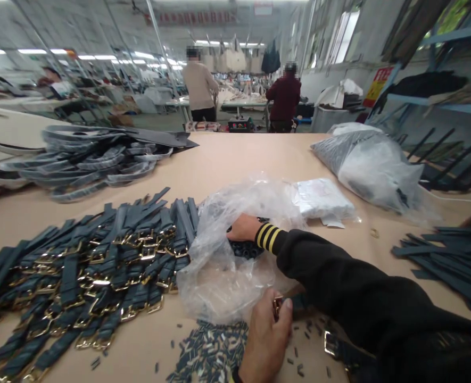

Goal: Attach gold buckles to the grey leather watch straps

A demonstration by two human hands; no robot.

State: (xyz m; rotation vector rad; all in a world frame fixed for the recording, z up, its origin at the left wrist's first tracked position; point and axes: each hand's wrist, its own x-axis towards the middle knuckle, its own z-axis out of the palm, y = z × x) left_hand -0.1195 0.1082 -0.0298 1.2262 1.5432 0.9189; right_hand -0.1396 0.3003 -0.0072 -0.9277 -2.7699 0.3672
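Note:
My left hand (267, 334) pinches a dark strap with a gold buckle (277, 307) between thumb and fingers; part of the strap is hidden under my right forearm. My right hand (245, 229) reaches across it into a clear plastic bag (207, 287), its fingers curled down against small dark ring-like loops (245, 249). The fingertips are hidden, so what they grip does not show. Below the bag lies a pile of small dark and metallic pieces (211, 348), just left of my left hand. A buckled strap (333, 344) rests at the lower right.
Many buckled straps (111, 255) are heaped on the left. Behind them lie wrapped strips (99, 154). A flat white packet (323, 198) and a filled plastic bag (371, 159) stand back right; loose dark straps (451, 260) lie at the right. Two people work beyond the table (251, 154).

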